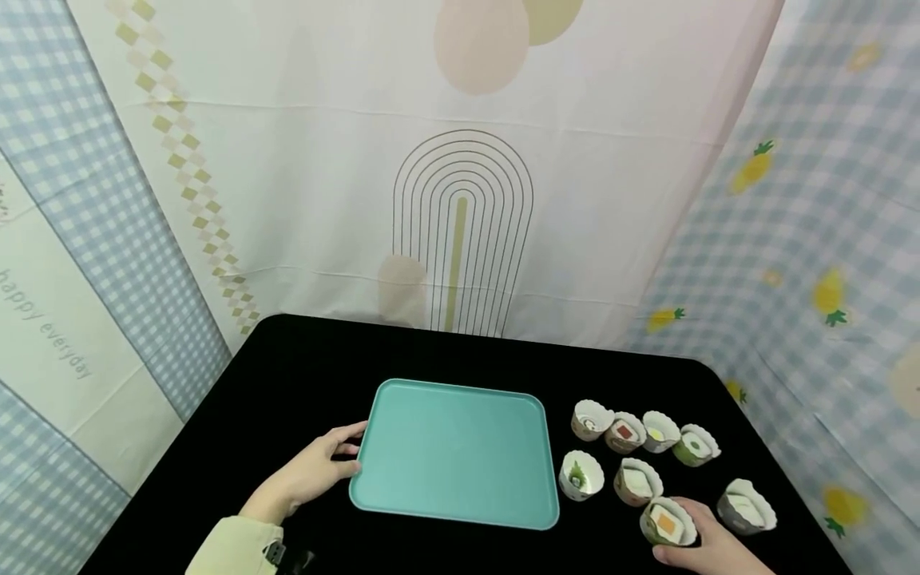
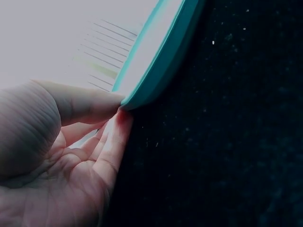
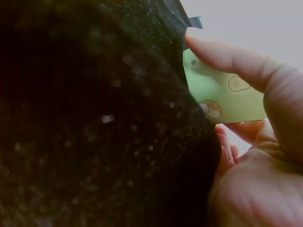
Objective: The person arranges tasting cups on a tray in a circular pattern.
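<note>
A turquoise rectangular tray (image 1: pixel 456 455) lies on the black table. At its left side my left hand (image 1: pixel 319 467) pinches the rim; the left wrist view shows the thumb (image 2: pixel 90 101) on one side of the tray edge (image 2: pixel 156 80) and fingers on the other. My right hand (image 1: pixel 707 547) grips a paper baking cup (image 1: pixel 650 531) with a white piece and an orange square (image 1: pixel 667 523) inside. In the right wrist view, that cup's green printed wall (image 3: pixel 213 87) shows between thumb and fingers. Its far side is hidden there.
Several more paper cups stand right of the tray: a back row including one with a brown-red square (image 1: pixel 625 432), a green-patterned cup (image 1: pixel 580 477) by the tray, a cup (image 1: pixel 636 483) touching the held one, and a cup (image 1: pixel 747 509) farther right. Curtains (image 1: pixel 323 200) surround the table.
</note>
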Demonstrator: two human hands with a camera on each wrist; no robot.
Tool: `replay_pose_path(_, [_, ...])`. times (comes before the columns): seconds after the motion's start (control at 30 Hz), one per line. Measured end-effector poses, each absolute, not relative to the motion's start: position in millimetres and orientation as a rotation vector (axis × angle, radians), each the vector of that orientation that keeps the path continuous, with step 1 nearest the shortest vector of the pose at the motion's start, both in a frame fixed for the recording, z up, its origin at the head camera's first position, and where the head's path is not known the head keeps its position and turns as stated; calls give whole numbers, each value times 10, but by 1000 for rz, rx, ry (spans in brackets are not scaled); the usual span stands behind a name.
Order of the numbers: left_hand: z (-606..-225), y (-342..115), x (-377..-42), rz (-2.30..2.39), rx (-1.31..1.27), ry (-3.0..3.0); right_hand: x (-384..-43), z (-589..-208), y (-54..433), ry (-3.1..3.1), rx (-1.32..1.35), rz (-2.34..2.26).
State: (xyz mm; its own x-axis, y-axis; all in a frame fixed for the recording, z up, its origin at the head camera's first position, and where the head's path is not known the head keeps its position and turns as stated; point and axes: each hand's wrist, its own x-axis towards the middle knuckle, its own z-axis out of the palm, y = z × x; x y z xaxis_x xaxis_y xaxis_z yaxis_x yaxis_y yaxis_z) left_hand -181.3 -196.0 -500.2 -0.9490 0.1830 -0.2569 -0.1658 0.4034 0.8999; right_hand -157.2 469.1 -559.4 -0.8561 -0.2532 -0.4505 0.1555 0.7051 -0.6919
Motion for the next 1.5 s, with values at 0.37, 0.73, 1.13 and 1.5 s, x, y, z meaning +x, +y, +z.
replay_pose_path(0.37, [-4934, -1893, -1902, 1561, 8, 2415, -1385, -4970, 4198, 2424, -105, -1051])
replay_pose_path(0.73, [-4858, -1886, -2067, 1522, -26, 2419, -1401, -4960, 4120, 2415, -53, -1063])
replay_pose_path(1.13, [-4946, -1969, -1998, 1619, -16, 2286, -1349, -4935, 4129, 2423, 100, -1092])
replay_pose_path(1.5, [-4950, -1971, -2004, 1620, 4, 2299, -1229, -4549, 3916, 2638, 157, -976])
